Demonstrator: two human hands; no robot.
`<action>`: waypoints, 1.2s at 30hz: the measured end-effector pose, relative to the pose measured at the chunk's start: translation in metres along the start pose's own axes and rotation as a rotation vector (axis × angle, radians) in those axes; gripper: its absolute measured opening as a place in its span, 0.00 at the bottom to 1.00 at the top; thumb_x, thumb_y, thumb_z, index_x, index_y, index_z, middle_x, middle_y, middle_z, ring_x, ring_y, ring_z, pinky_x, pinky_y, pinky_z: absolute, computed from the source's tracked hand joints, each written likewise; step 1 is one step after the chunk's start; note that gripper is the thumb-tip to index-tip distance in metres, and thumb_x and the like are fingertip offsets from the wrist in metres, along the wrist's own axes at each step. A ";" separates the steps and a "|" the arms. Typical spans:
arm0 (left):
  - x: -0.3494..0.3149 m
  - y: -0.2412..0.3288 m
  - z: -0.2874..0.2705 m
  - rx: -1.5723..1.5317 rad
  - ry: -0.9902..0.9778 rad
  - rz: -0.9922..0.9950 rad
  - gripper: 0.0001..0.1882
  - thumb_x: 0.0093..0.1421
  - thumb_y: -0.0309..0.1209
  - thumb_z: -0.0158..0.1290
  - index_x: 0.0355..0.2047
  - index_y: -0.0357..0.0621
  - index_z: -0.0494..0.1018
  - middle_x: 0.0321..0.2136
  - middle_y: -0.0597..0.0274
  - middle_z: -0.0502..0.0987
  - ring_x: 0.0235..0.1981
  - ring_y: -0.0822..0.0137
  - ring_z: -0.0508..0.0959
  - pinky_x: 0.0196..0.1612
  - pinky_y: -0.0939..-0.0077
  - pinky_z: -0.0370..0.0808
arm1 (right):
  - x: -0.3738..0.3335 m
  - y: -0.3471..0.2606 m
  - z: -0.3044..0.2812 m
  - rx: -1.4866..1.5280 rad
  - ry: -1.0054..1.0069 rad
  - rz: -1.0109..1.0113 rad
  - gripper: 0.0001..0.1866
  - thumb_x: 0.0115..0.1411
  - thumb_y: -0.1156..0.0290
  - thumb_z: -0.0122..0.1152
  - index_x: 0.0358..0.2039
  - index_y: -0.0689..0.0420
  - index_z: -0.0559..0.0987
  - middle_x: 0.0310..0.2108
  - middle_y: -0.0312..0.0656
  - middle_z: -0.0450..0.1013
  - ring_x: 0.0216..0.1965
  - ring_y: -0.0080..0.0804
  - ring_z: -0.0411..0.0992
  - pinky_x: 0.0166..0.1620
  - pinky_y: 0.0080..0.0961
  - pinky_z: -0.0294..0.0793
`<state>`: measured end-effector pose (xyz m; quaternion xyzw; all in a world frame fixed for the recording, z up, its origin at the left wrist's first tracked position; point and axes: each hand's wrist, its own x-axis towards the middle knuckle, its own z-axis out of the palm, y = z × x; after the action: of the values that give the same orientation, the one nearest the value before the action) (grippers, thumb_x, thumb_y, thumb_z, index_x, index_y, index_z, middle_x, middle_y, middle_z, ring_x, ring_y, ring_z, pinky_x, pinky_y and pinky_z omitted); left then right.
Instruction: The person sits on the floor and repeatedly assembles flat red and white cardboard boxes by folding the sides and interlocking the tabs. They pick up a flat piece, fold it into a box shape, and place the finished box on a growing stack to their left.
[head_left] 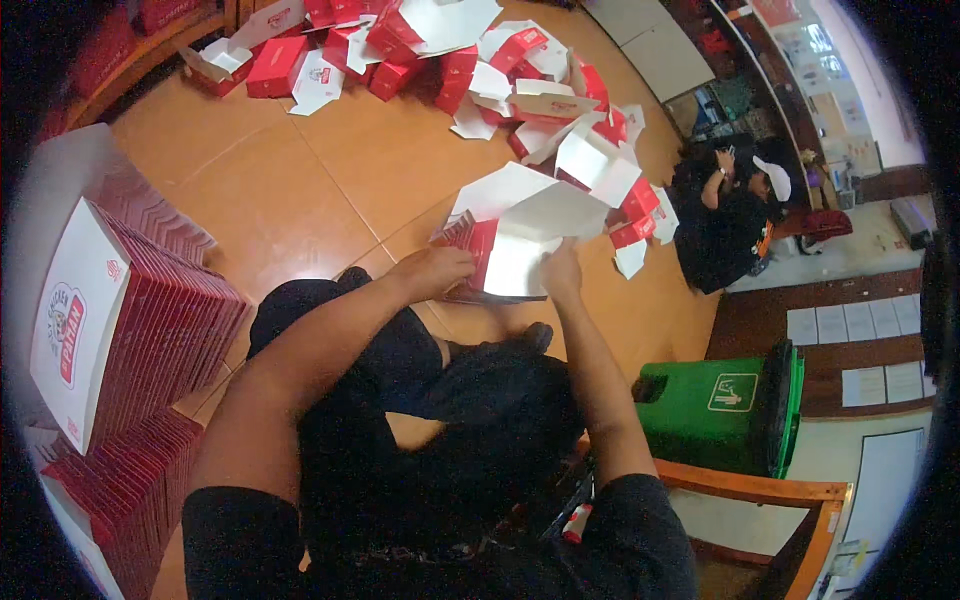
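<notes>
A red and white cardboard food box [527, 243] is between my hands, its lid standing up and its white inside facing me. My left hand [435, 272] grips the box's left side, fingers closed at the red wall. On the opposite side, my right hand [562, 268] closes around the right wall, with its thumb near the inner edge. Beyond it lies a heap of opened boxes [597, 160] of the same kind. Left of my left arm rises a tall stack of flat, unfolded boxes [165, 320].
A green bin [700, 415] stands to the right, beside a wooden frame [755, 485]. Another person [725, 215] in dark clothes and a white cap sits at the far right. Tiled floor [310, 190] stretches between the stack and the heap.
</notes>
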<state>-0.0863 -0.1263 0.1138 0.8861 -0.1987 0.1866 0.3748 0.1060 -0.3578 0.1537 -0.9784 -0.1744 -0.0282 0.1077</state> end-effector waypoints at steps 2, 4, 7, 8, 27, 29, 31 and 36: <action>0.001 0.002 -0.002 0.028 0.010 0.032 0.03 0.57 0.28 0.51 0.32 0.44 0.71 0.33 0.57 0.72 0.40 0.54 0.75 0.46 0.61 0.73 | -0.002 0.003 -0.009 0.030 0.082 -0.016 0.21 0.55 0.65 0.59 0.43 0.67 0.67 0.42 0.63 0.71 0.41 0.60 0.72 0.45 0.47 0.71; -0.005 0.002 -0.014 0.066 -0.049 0.062 0.05 0.56 0.29 0.51 0.33 0.45 0.71 0.34 0.58 0.72 0.40 0.55 0.75 0.46 0.62 0.73 | -0.018 -0.037 -0.024 0.078 0.247 -0.052 0.19 0.57 0.61 0.58 0.39 0.65 0.69 0.42 0.62 0.71 0.39 0.58 0.72 0.43 0.47 0.71; 0.003 0.008 -0.011 0.094 -0.061 0.135 0.08 0.54 0.29 0.52 0.35 0.45 0.71 0.37 0.59 0.72 0.42 0.57 0.74 0.47 0.64 0.73 | -0.039 -0.065 -0.025 0.357 0.052 -0.202 0.20 0.61 0.55 0.56 0.33 0.63 0.72 0.32 0.57 0.73 0.32 0.55 0.72 0.38 0.46 0.71; -0.003 0.005 -0.010 0.112 -0.057 0.133 0.09 0.54 0.29 0.53 0.36 0.45 0.72 0.39 0.59 0.72 0.43 0.58 0.74 0.48 0.64 0.72 | -0.056 -0.102 -0.029 0.391 -0.079 -0.167 0.21 0.62 0.53 0.55 0.29 0.62 0.73 0.27 0.55 0.74 0.31 0.54 0.74 0.37 0.45 0.72; 0.006 -0.003 -0.012 0.506 0.060 0.026 0.14 0.55 0.30 0.47 0.42 0.41 0.69 0.44 0.60 0.71 0.46 0.57 0.74 0.39 0.66 0.80 | -0.062 -0.132 -0.018 -0.165 -0.343 -0.511 0.13 0.59 0.66 0.50 0.26 0.62 0.77 0.25 0.57 0.76 0.29 0.54 0.77 0.33 0.47 0.78; 0.002 -0.007 -0.010 0.558 0.044 -0.007 0.12 0.55 0.29 0.47 0.40 0.42 0.69 0.44 0.59 0.71 0.44 0.55 0.75 0.40 0.64 0.80 | -0.065 -0.140 -0.013 -0.188 -0.375 -0.490 0.13 0.60 0.67 0.49 0.27 0.62 0.78 0.27 0.57 0.76 0.31 0.54 0.77 0.36 0.47 0.77; 0.006 -0.008 -0.009 0.460 0.125 -0.003 0.12 0.56 0.29 0.47 0.41 0.40 0.68 0.44 0.58 0.72 0.43 0.53 0.76 0.41 0.61 0.79 | -0.061 -0.139 -0.024 -0.161 -0.449 -0.436 0.15 0.61 0.64 0.50 0.31 0.62 0.78 0.28 0.58 0.76 0.34 0.56 0.77 0.40 0.48 0.76; 0.000 0.018 -0.018 -0.108 0.187 -0.608 0.16 0.62 0.35 0.49 0.45 0.37 0.67 0.44 0.50 0.74 0.44 0.49 0.76 0.45 0.57 0.75 | -0.027 -0.076 -0.052 0.349 0.037 -0.107 0.21 0.62 0.54 0.53 0.40 0.62 0.77 0.39 0.62 0.75 0.45 0.56 0.74 0.47 0.45 0.72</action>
<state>-0.0985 -0.1249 0.1362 0.8627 0.1008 0.1358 0.4766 0.0535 -0.3091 0.2167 -0.9334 -0.2266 -0.0210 0.2774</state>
